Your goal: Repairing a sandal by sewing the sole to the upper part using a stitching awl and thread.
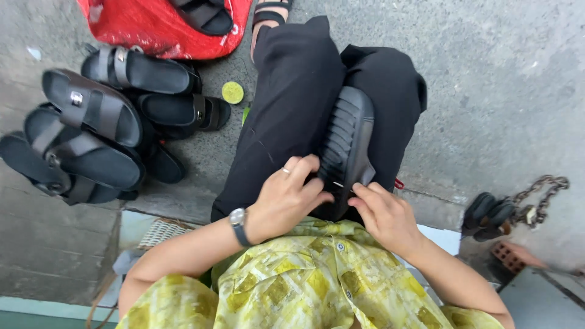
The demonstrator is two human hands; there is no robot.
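Observation:
A black sandal point(347, 140) lies sole-up on my lap, across my black trousers. My left hand point(286, 198), with a ring and a wristwatch, grips the near end of the sandal. My right hand point(384, 213) pinches a thin needle point(339, 184) at the sole's edge, between the two hands. My yellow patterned shirt fills the bottom of the view.
A pile of several black sandals point(91, 128) lies on the concrete at the left. A red bag point(158, 27) with another sandal sits at the top. A small green round lid point(232, 92) rests near my knee. A rusty chain point(542, 195) and brick lie at right.

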